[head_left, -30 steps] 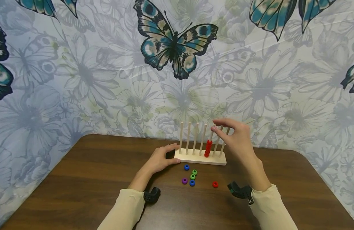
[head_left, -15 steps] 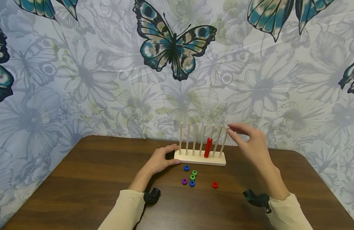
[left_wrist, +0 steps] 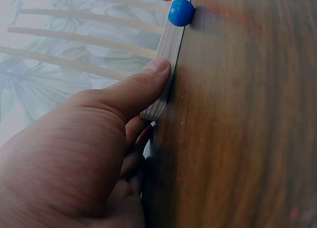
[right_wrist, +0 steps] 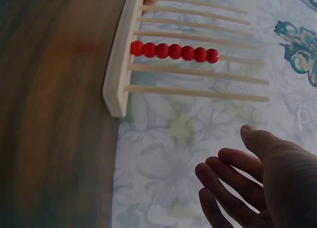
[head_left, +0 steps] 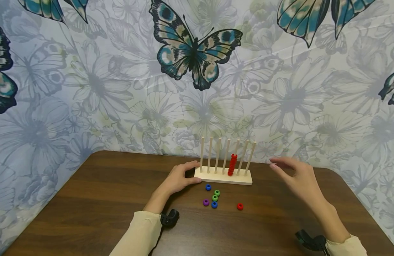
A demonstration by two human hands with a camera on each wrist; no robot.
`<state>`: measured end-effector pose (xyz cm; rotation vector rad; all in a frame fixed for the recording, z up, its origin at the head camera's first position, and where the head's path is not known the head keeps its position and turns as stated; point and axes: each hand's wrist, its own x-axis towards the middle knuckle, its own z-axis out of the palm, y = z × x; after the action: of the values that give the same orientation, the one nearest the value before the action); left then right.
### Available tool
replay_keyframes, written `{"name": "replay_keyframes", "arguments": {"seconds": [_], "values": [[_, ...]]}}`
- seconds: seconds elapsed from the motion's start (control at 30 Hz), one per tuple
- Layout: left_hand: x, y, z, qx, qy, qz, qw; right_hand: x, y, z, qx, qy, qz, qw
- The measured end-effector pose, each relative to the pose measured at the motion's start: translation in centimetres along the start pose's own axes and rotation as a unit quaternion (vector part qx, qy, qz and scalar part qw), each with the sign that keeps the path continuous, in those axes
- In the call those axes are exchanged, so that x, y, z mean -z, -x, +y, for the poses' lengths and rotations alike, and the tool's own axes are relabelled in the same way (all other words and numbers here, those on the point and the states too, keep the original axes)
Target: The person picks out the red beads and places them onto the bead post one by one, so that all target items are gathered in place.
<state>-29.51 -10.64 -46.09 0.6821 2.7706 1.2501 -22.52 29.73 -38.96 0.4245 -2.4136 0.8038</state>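
A pale wooden bead stand [head_left: 224, 179] with several upright pegs is at the table's far side. One peg, right of the middle, carries a stack of red beads [head_left: 232, 165]; the other pegs are bare. My left hand [head_left: 177, 179] grips the stand's left end, the thumb along the front of the base and the fingers behind it. Off to the right of the stand, my right hand [head_left: 297, 177] is in the air, thumb and fingers apart with nothing between them, as the right wrist view also shows.
Loose beads lie in front of the stand: a blue bead [head_left: 208, 187] close to the base, two green beads [head_left: 215, 197], a second blue bead [head_left: 214, 204], a purple bead [head_left: 206, 202], and a red bead [head_left: 240, 206] farther right. A patterned butterfly cloth [head_left: 120, 89] hangs behind the table [head_left: 104, 199].
My right hand has let go of a red bead at the peg's top and moved right and down, away from the stand. That bead now tops the red stack. The left hand stays put.
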Motion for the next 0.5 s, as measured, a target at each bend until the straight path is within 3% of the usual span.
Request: {"name": "replay_keyframes", "arguments": {"seconds": [0.23, 0.5], "values": [[0.0, -0.1, -0.1, 0.002, 0.002, 0.002, 1.0, 0.3, 1.4, 1.0, -0.011, 0.0, -0.044, 0.9989], [-0.1, 0.0, -0.2, -0.003, 0.004, 0.002, 1.0, -0.8, 1.9, 0.8, -0.019, -0.011, -0.079, 0.9967]]}}
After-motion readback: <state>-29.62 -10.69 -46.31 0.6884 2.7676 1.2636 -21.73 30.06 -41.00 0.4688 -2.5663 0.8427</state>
